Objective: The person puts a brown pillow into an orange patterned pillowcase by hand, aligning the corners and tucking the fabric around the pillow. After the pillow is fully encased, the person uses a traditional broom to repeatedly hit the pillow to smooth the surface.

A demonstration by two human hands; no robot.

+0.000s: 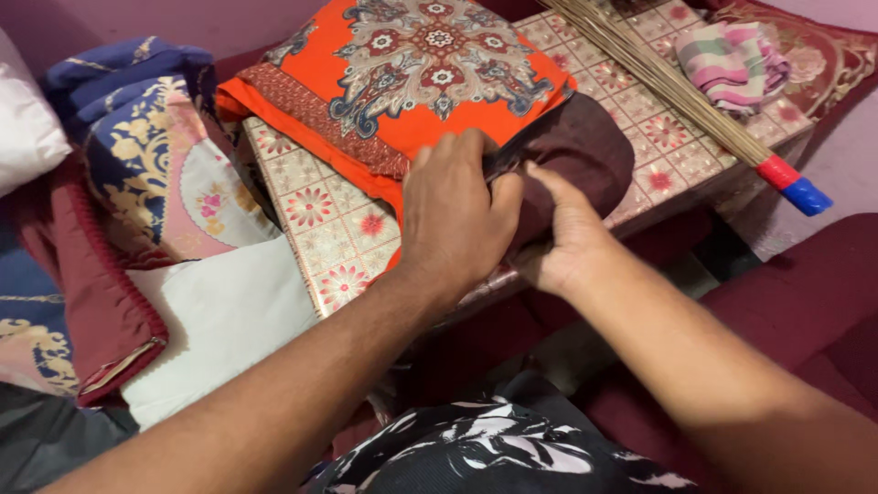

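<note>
Both hands meet at the near edge of the desk point(320, 229), which wears a floral-patterned cover. The left hand point(453, 215) lies palm down with fingers curled, its grip pressing on the dark maroon cloth point(585, 146) where that meets the folded orange patterned cloth point(402, 73). The right hand point(567, 238) pinches the maroon cloth's near edge. Far right lie a broom point(695, 101) and a striped pink cloth point(732, 59). Left, a pile of bedding point(155, 174).
</note>
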